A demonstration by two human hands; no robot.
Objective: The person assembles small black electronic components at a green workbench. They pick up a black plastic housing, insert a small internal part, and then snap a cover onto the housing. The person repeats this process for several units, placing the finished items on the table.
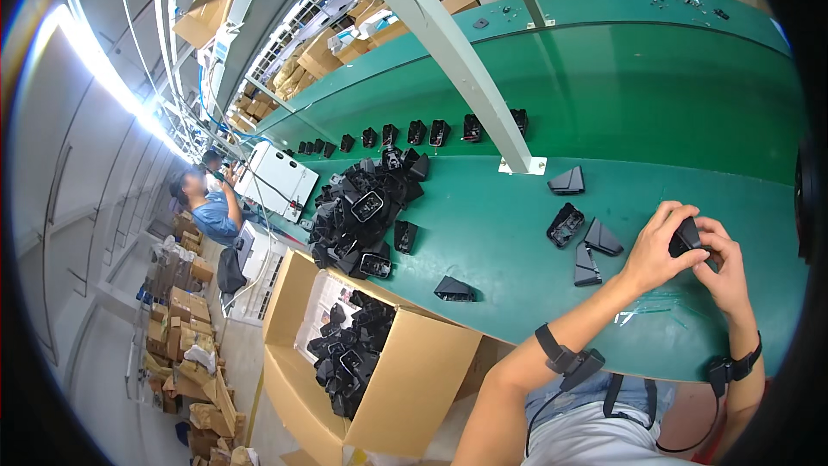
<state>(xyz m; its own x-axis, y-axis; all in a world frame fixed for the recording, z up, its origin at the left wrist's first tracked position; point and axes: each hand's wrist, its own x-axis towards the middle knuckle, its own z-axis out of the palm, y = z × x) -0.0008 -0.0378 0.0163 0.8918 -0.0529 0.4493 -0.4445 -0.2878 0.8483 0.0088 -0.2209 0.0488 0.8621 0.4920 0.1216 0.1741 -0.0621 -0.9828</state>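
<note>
Between my two hands, above the right part of the green bench, is a black wedge-shaped plastic housing (684, 237). My left hand (657, 244) grips it from the left, and my right hand (723, 263) closes on its right side. Fingers partly cover the piece. To the left of my hands lie similar black housings: a grey-black pair (603, 237) touching each other, an open one (566, 225) showing its hollow inside, and another (567, 180) farther back. Clear plastic strips (649, 315) lie on the bench beneath my forearms.
A large heap of black housings (354, 211) covers the bench's left part, with a row of them (417, 132) along the back wall. An open cardboard box (414, 380) of housings stands below the front edge. A metal post (448, 52) rises from the bench. People (216, 211) work far left.
</note>
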